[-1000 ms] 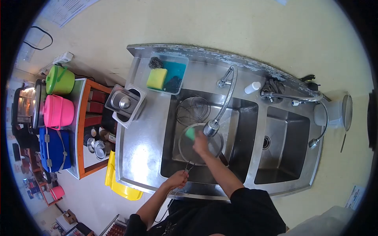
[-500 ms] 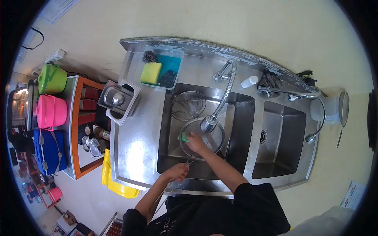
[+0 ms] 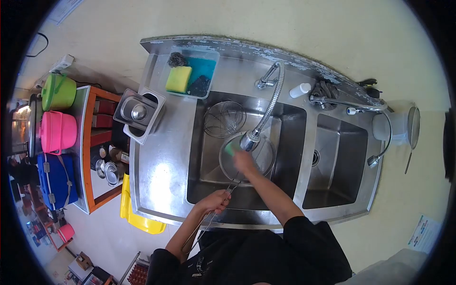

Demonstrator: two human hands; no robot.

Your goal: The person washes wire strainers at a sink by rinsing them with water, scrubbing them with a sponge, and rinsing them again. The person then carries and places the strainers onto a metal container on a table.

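Observation:
In the head view my left hand (image 3: 216, 202) is closed around the long wire handle (image 3: 231, 186) of a round strainer (image 3: 266, 159), near the front rim of the large sink. The handle runs back past my wrist along the forearm. My right hand (image 3: 244, 162), smeared by motion, is over the strainer's round face and holds a green scouring pad (image 3: 231, 148) against it. The spray faucet head (image 3: 250, 141) hangs just above the strainer and covers part of it. Behind lies a round wire utensil (image 3: 224, 118), loose in the sink.
A tub (image 3: 213, 71) of blue liquid with a yellow sponge (image 3: 179, 79) and steel wool (image 3: 177, 59) stands at the back left. Metal pans (image 3: 142, 114) sit on the left counter. A second basin (image 3: 332, 185) and a white bottle (image 3: 300, 90) are on the right.
My right hand and the green pad have shifted slightly right and up across the strainer. The strainer has moved a little right, and the whole view has shifted slightly.

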